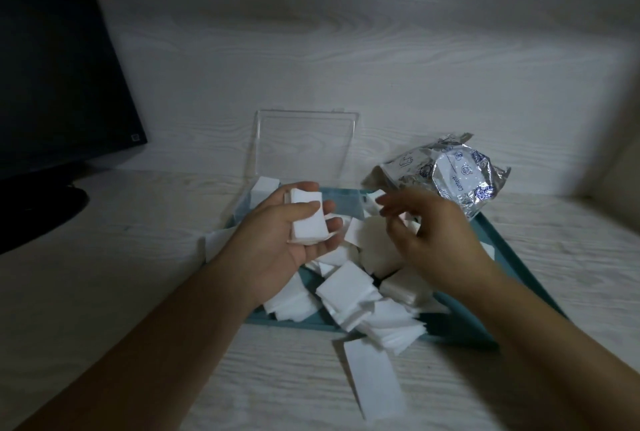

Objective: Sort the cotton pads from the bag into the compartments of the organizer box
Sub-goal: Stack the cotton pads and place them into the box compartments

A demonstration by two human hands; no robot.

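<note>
I see the left hand raised over the left part of the teal tray, its grip closed around a small stack of cotton pads: the thumb lies across the top of the stack and the fingers curl under its right side. The right hand hovers just beside it, over the middle of the tray, fingers loosely bent and spread. It is blurred, so I cannot tell whether it pinches anything.

Below both hands a loose heap of cotton pads fills the tray. The pads overlap too much for me to count them. Some spill over the tray's near edge, and one long white sheet lies flat on the counter in front of that edge.

One clear organizer box stands at the tray's far left corner with its lid upright. A few pads show at its near rim, behind the left hand's fingers. Its compartments are hidden from me.

One crumpled silver bag with blue print rests at the tray's far right corner, just beyond the right hand's fingertips.

One dark monitor stands at the counter's far left, well apart from the tray.
</note>
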